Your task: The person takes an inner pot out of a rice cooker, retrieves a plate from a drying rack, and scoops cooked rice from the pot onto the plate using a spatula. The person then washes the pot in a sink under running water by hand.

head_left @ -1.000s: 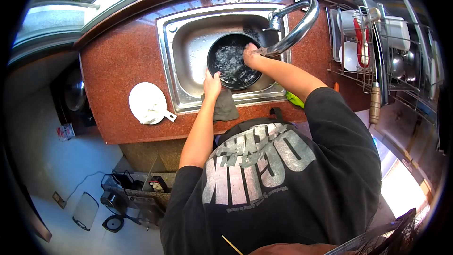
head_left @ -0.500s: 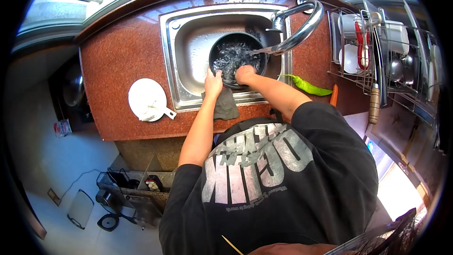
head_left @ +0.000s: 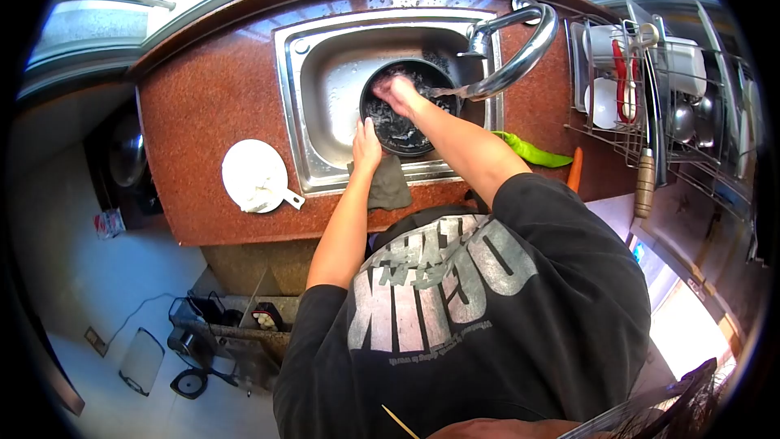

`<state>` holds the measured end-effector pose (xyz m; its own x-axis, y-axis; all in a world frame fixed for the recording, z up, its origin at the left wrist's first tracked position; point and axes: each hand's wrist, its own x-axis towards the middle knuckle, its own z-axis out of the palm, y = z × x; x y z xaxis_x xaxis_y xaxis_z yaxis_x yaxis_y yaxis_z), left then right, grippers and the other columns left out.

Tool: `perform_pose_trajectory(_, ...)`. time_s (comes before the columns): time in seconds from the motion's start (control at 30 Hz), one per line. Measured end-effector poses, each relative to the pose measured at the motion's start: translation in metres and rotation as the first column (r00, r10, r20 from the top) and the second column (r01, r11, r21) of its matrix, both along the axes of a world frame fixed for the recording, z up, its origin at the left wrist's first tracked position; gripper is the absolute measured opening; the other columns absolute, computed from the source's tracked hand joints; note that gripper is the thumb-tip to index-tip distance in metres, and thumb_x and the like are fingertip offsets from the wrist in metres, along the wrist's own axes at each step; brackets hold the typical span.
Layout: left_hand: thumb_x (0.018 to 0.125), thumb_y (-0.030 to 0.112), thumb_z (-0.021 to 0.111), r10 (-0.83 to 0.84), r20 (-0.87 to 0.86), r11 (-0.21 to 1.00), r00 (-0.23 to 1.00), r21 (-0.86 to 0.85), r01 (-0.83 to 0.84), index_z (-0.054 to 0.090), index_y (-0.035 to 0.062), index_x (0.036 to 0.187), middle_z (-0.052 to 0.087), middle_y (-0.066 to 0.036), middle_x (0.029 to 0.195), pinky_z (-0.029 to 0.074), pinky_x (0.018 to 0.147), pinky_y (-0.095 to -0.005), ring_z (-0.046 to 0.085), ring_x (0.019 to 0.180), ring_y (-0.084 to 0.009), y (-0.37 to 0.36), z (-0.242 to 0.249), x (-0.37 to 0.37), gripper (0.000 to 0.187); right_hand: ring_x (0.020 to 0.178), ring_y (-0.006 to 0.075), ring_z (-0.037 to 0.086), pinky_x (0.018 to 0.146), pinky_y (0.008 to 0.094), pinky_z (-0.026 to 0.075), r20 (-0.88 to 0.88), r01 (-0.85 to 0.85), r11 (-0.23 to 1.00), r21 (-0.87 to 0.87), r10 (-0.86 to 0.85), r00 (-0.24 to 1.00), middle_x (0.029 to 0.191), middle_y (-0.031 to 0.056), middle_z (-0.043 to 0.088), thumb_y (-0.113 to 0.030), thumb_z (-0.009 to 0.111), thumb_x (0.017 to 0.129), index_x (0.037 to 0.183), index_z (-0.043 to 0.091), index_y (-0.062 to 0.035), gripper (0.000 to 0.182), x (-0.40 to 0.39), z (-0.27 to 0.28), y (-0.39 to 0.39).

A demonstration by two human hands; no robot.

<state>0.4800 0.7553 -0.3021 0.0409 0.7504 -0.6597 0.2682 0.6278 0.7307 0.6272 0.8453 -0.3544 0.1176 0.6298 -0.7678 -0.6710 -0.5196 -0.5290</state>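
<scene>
A round dark pan (head_left: 418,149) with water in it sits in the steel sink (head_left: 325,57), under the stream from the curved faucet (head_left: 520,61). My left hand (head_left: 367,145) grips the pan's near-left rim, fingers together along its side. Inside the pan, my right hand (head_left: 396,94) is at the upper-left part, its fingers partly hidden by water and blur. A dark cloth (head_left: 390,184) hangs over the sink's front edge, just below my left hand.
On the red counter (head_left: 203,106) lies a white plate (head_left: 253,171) at the left. Right of the sink are a green pepper (head_left: 532,152) and a carrot (head_left: 575,169). A wire dish rack (head_left: 634,126) holding dishes and utensils stands at the far right.
My right hand has moved from the pan's near side to its upper-left part. My left hand stays at the rim, with its fingers slightly shifted.
</scene>
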Motion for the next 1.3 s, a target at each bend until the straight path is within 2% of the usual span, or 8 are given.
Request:
perform_pose_trajectory(0.27,0.104,0.047,0.031,0.133,0.214,0.990,0.968,-0.069,-0.121,0.045,0.0015,0.132,0.062,-0.028,0.109,0.061,0.051,-0.0411,0.072,0.073,-0.0374,0.003,0.019,0.000,0.056,0.099,0.0335,0.065,0.090,0.0420,0.049,0.773,0.687,0.653,-0.320,-0.240,0.588,0.113,0.0260,0.067,-0.009,0.048,0.081,0.110,0.064,0.0122,0.039,0.035,-0.007,0.026)
perform_pose_trajectory(0.5,0.105,0.044,0.027,0.031,0.070,0.999,0.997,-0.022,-0.030,0.043,-0.0059,0.140,0.054,-0.032,0.133,0.036,0.107,-0.0473,0.048,0.127,-0.0472,-0.006,-0.031,-0.001,0.063,0.099,0.0338,0.067,0.087,0.0406,0.050,0.754,0.700,0.621,-0.352,-0.255,0.605,0.116,0.0256,0.067,-0.017,0.046,0.088,0.116,0.062,0.0126,0.043,0.027,0.040,0.019)
perform_pose_trajectory(0.6,0.104,0.045,0.027,0.028,0.095,1.000,0.995,-0.017,-0.026,0.042,-0.0071,0.140,0.053,-0.033,0.133,0.036,0.108,-0.0467,0.048,0.127,-0.0471,-0.002,-0.013,-0.002,0.066,0.102,0.0379,0.067,0.086,0.0424,0.050,0.692,0.198,0.851,-0.486,0.237,0.682,0.113,0.0270,0.068,-0.021,0.051,0.090,0.108,0.065,0.0118,0.040,0.023,0.052,0.015)
perform_pose_trajectory(0.67,0.104,0.047,0.028,0.100,0.176,0.984,0.979,-0.164,-0.071,0.043,-0.0071,0.139,0.054,-0.034,0.130,0.037,0.107,-0.0472,0.050,0.125,-0.0474,0.009,0.035,-0.001,0.066,0.101,0.0435,0.065,0.090,0.0462,0.050,0.789,-0.164,0.835,-0.526,0.551,0.272,0.107,0.0309,0.066,-0.016,0.054,0.084,0.102,0.068,0.0064,0.032,0.020,0.045,0.014)
perform_pose_trajectory(0.87,0.104,0.047,0.028,0.075,0.106,0.997,0.992,-0.041,-0.071,0.048,-0.0054,0.135,0.058,-0.035,0.125,0.040,0.103,-0.0490,0.052,0.122,-0.0479,-0.004,-0.026,0.001,0.064,0.094,0.0415,0.066,0.088,0.0472,0.052,0.921,-0.937,0.111,-0.331,0.255,-0.295,0.102,0.0220,0.068,-0.007,0.060,0.071,0.103,0.070,-0.0014,0.033,-0.002,0.039,-0.023)
perform_pose_trajectory(0.93,0.103,0.049,0.032,0.193,0.290,0.974,0.937,-0.175,-0.146,0.039,0.0034,0.138,0.061,-0.027,0.111,0.064,0.054,-0.0435,0.072,0.077,-0.0386,-0.001,-0.012,-0.002,0.058,0.096,0.0405,0.066,0.088,0.0472,0.053,0.763,-0.859,-0.190,-0.476,0.397,-0.510,0.103,0.0205,0.069,-0.009,0.061,0.073,0.106,0.070,-0.0051,0.034,-0.005,0.050,-0.035)
perform_pose_trajectory(1.03,0.102,0.050,0.034,0.091,0.119,0.992,0.989,-0.102,-0.079,0.042,-0.0013,0.140,0.059,-0.030,0.123,0.047,0.089,-0.0459,0.058,0.109,-0.0444,-0.003,-0.022,0.000,0.064,0.101,0.0371,0.067,0.086,0.0472,0.053,0.561,-0.739,-0.463,-0.490,0.482,-0.674,0.106,0.0195,0.071,-0.010,0.061,0.076,0.115,0.071,-0.0145,0.041,0.016,0.074,-0.042)
perform_pose_trajectory(1.3,0.092,0.026,0.060,0.096,0.109,0.974,0.989,-0.217,-0.070,0.034,0.0064,0.147,0.060,-0.028,0.125,0.063,0.069,-0.0457,0.069,0.097,-0.0411,0.010,0.020,0.004,0.064,0.112,0.0321,0.064,0.096,0.0408,0.050,0.641,-0.811,0.149,-0.566,0.697,-0.320,0.123,0.0180,0.067,0.002,0.051,0.076,0.128,0.063,-0.0061,0.054,0.098,0.090,-0.058)
